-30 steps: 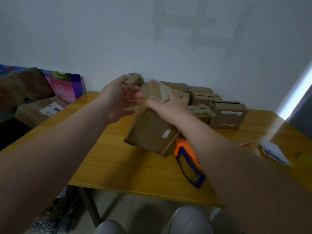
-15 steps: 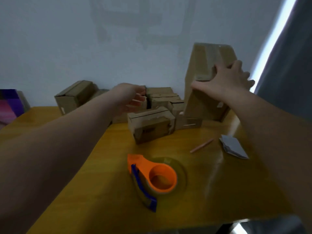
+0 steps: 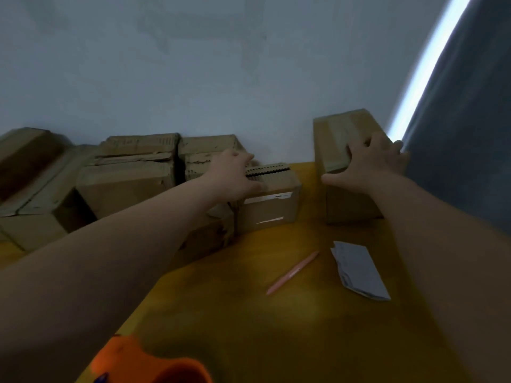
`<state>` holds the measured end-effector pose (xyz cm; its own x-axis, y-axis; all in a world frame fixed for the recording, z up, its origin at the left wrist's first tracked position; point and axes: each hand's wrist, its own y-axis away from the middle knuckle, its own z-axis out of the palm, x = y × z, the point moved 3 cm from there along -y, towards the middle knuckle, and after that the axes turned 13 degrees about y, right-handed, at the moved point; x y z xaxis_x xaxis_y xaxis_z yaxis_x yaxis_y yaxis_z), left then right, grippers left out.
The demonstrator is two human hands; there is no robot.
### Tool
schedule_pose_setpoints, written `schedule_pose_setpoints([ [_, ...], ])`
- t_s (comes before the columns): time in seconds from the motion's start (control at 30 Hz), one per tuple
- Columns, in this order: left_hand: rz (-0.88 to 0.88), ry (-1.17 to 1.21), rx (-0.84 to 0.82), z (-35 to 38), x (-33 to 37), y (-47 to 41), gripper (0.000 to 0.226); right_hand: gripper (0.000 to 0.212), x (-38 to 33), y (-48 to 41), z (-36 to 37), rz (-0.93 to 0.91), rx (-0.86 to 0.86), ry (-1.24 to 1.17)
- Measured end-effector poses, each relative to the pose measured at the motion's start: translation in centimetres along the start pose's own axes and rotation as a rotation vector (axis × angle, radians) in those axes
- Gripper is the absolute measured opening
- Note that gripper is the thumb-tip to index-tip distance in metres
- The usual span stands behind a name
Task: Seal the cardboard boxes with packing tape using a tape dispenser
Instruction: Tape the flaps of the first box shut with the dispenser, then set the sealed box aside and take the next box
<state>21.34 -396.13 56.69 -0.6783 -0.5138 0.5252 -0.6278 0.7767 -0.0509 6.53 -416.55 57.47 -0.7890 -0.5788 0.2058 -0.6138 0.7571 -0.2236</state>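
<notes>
Set down since half a second ago, the box (image 3: pixel 348 200) now stands at the table's (image 3: pixel 276 327) far right. Right hand (image 3: pixel 370 164) grips it, fingers curled over the top edge, thumb spread across the front. Left hand (image 3: pixel 232 175) rests on a second box (image 3: pixel 268 211), fingers seemingly flat. Dispenser (image 3: pixel 146 363) lies at the near edge, with pen (image 3: pixel 293 272) and paper (image 3: pixel 359 269) between.
</notes>
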Motion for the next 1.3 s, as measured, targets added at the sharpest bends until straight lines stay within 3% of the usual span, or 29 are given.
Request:
schedule_pose_setpoints([
  [0.2, -0.012, -0.097, -0.089, 2.6, -0.7, -2.9, 0.083, 0.076, 1.3, -2.5, 1.8, -0.107, -0.022, 0.036],
  [0.3, -0.032, -0.169, -0.127, 3.5, -1.4, -3.7, 0.089, 0.064, 1.0, -2.4, 1.8, -0.113, 0.131, 0.116],
  [0.37, -0.049, -0.173, -0.14, 4.0, -1.8, -4.2, 0.093, 0.05, 0.2, -2.3, 1.7, -0.109, 0.19, 0.023],
  [0.5, -0.058, -0.145, -0.146, 4.4, -1.9, -4.4, 0.095, 0.04, -0.8, -2.3, 2.0, -0.047, 0.134, -0.12],
  [0.67, 0.027, -0.135, -0.102, 4.8, -0.9, -3.6, 0.095, 0.051, 0.0, -2.0, 2.1, -0.071, 0.029, -0.227],
  [1.03, 0.133, -0.097, 0.084, 1.4, 3.2, 2.7, 0.09, 0.045, -1.1, 3.8, -1.7, -0.245, 0.121, -0.384],
  [1.17, 0.094, -0.067, 0.126, -2.1, 2.9, 7.2, 0.091, 0.034, -2.5, 7.2, -4.5, -0.238, 0.216, -0.628],
  [1.3, 0.083, -0.038, 0.177, -5.7, 1.5, 12.8, 0.09, 0.033, -5.5, 11.7, -6.9, -0.247, 0.187, -0.858],
])
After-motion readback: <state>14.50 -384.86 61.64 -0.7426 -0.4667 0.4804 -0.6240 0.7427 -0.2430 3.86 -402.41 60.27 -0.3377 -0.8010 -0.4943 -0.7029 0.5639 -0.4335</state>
